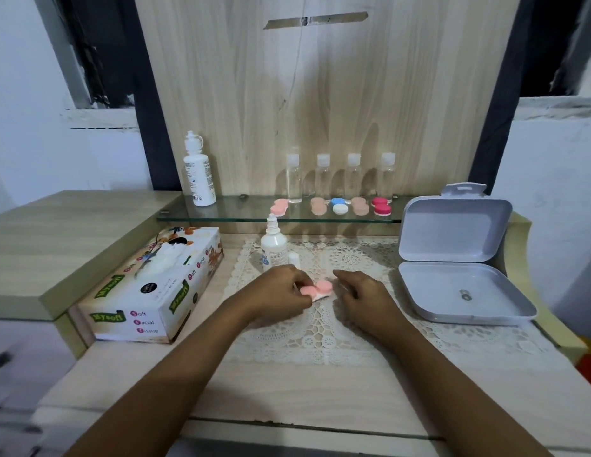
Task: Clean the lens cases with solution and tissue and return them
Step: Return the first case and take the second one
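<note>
Case [315,288], pink, mid-mat [320,338], on a scrap of tissue [321,297]. Open room near side of the mat and on the desk [287,390] up to its near edge; tissue box [155,291] bounds the left, open tin [459,291] the right, small bottle [273,247] and glass shelf [221,215] edge just beyond. Left hand [281,293] pinches the case's left end, fingers curled. Right hand [363,291] just right of the case, fingers loosely curled; contact with the tissue can't be told, motion blur. Tissue mostly hidden under the case. More cases [340,206] on the shelf, blurry. Forearms cut off at the bottom.
</note>
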Tool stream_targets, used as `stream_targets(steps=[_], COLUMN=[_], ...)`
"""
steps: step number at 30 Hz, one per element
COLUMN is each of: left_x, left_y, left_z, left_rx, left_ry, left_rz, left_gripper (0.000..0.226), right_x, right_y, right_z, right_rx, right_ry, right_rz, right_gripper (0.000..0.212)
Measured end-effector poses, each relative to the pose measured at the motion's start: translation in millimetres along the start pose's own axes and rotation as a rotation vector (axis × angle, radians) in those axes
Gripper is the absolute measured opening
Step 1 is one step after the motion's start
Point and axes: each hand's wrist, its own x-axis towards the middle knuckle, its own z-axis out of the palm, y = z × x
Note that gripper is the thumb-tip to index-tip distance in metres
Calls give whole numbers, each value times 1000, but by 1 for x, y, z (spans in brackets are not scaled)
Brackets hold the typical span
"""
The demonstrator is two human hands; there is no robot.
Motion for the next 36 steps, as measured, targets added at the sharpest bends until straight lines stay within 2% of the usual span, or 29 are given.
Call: stream_targets(steps=[5, 11, 16, 28, 36], left_x=[5, 4, 5, 8, 1], left_y=[-12, -17, -20, -21, -27], left_z=[13, 26, 31, 35, 30], left_rx=[-19, 1, -16, -57, -72], left_ry=[-10, 61, 114, 209, 148], left_rz=[40, 38, 61, 98, 121], left_gripper=[35, 52, 35, 31, 33], right_x=[0, 2, 1, 1, 0], right_y=[1, 4, 3, 0, -1], right_z=[1, 5, 7, 8, 7], right_rx=[-47, -168, -189, -259, -237], right_ry=[-44, -26, -12, -40, -41], right_rz=[-62, -138, -136, -124, -126], right_gripper=[43, 32, 29, 30, 29])
